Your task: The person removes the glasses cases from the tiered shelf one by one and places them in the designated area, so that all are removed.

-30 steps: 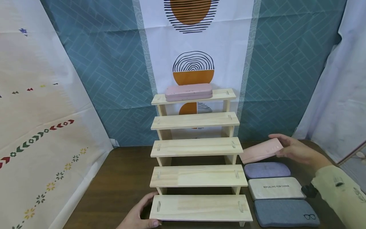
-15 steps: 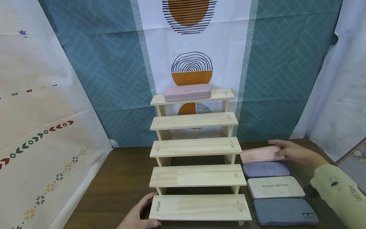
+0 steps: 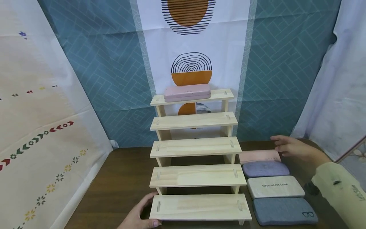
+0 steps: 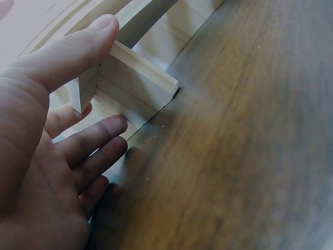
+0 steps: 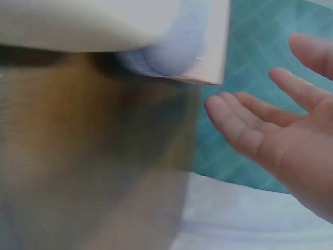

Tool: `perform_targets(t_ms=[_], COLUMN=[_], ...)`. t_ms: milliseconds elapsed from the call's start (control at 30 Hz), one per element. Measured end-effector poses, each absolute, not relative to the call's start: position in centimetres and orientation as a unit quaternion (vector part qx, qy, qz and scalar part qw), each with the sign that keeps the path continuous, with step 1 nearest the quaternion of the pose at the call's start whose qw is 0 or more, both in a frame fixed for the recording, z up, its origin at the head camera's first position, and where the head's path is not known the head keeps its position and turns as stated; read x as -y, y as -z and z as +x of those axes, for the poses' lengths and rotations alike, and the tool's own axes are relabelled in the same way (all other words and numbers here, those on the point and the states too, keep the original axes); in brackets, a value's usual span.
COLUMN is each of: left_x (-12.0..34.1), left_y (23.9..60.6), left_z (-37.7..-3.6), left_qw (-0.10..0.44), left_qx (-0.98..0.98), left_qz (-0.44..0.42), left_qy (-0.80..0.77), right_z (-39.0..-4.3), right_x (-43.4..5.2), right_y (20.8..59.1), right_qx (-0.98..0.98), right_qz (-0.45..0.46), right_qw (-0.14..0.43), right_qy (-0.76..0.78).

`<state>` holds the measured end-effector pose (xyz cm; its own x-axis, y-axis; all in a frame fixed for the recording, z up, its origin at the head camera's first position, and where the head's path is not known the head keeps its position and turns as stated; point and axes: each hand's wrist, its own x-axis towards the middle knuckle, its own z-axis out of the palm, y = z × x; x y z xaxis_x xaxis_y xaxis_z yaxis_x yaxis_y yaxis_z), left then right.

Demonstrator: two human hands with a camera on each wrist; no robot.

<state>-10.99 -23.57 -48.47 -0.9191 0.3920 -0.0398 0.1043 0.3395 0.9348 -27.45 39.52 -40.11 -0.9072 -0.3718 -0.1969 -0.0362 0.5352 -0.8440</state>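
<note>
dark wooden table (image 3: 123,181), teal herringbone backdrop (image 3: 111,73) behind it, white banner (image 3: 191,44) with orange half-circles, patterned cream cloth (image 3: 37,127) on the left (little arrows and flowers), white drape (image 3: 340,95) on the right

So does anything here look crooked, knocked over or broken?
Nothing stands out. The wooden stepped rack stands level, the pink case lies flat on its top step, and the four cases beside it lie flat in a tidy column on the table. The left hand touches the bottom step; the right hand is open.
</note>
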Motion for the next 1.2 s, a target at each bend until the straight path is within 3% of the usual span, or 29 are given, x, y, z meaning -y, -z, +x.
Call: perform_targets(t_ms=[233,533,767,1200], left_x=[24.0,24.6,24.7,24.1], left_y=[48.4,48.2,48.3,48.8], left_z=[-10.8,-10.6,-10.6,-10.7], left_qw=[0.134,0.128,0.126,0.128], left_qx=[-0.791,-0.798,-0.793,-0.780], left_qz=[0.166,0.156,0.166,0.197], left_qy=[-0.573,-0.568,-0.572,-0.580], right_z=[-28.1,-28.6,-29.8,-32.9], right_x=[-37.9,-31.4,-25.7,-18.4], right_y=[36.3,27.9,22.6,17.5], right_qx=[-0.868,-0.853,-0.839,-0.847], right_qz=[-0.140,-0.165,-0.187,-0.190], right_qw=[0.070,-0.051,-0.063,-0.080], right_qy=[0.471,0.493,0.507,0.489])
